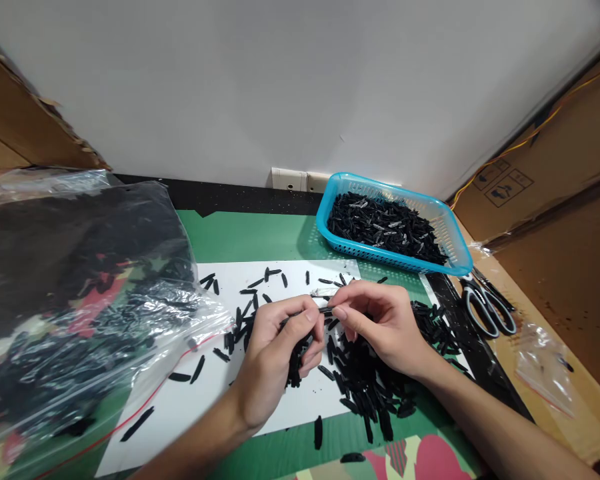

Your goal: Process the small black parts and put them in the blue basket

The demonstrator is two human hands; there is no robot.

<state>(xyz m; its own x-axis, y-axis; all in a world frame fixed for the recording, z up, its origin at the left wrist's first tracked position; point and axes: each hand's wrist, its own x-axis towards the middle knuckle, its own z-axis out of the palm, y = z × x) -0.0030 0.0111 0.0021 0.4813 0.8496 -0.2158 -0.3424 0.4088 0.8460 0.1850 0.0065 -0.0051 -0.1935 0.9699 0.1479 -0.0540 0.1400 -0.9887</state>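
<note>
The left hand [275,357] keeps a bunch of black strips in its palm and pinches one thin black piece [325,309] with the fingertips. The right hand [380,320] grips the other end of this piece, above the pile of black strips [365,380] on the white sheet [205,400]. A blue basket [455,257] and scissors [487,307] lie to the right
</note>
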